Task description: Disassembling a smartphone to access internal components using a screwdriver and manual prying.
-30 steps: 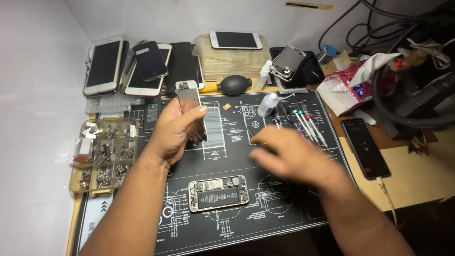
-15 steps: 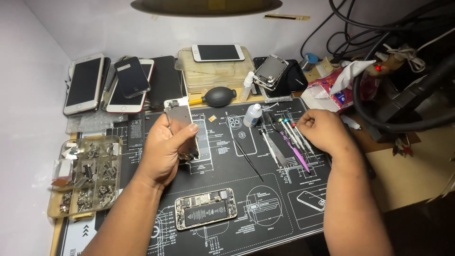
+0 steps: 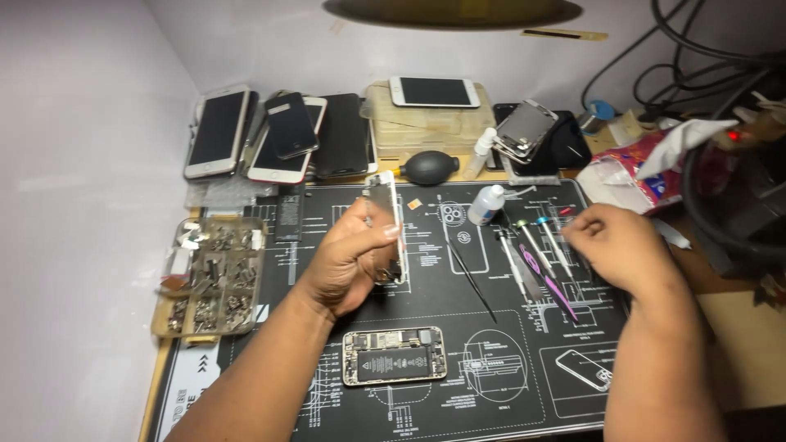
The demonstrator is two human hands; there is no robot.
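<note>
My left hand (image 3: 354, 260) holds a detached phone screen panel (image 3: 388, 214) upright above the black repair mat (image 3: 426, 385), its edge turned toward me. My right hand (image 3: 616, 245) hovers with curled fingers over a row of screwdrivers and tweezers (image 3: 536, 260) at the mat's right side; whether it grips one I cannot tell. An opened phone body (image 3: 395, 355) with its battery and boards exposed lies flat on the mat below my left hand.
Several phones (image 3: 274, 135) are stacked at the back left. A parts tray (image 3: 211, 278) sits left of the mat. A black air blower (image 3: 429, 167), a small white bottle (image 3: 486, 205), a box with a phone on top (image 3: 434, 92) and cables (image 3: 720, 196) crowd the back and right.
The view has shifted a little. My left hand has turned the screen panel more edge-on. My right hand stays over the tools, drawn slightly nearer.
</note>
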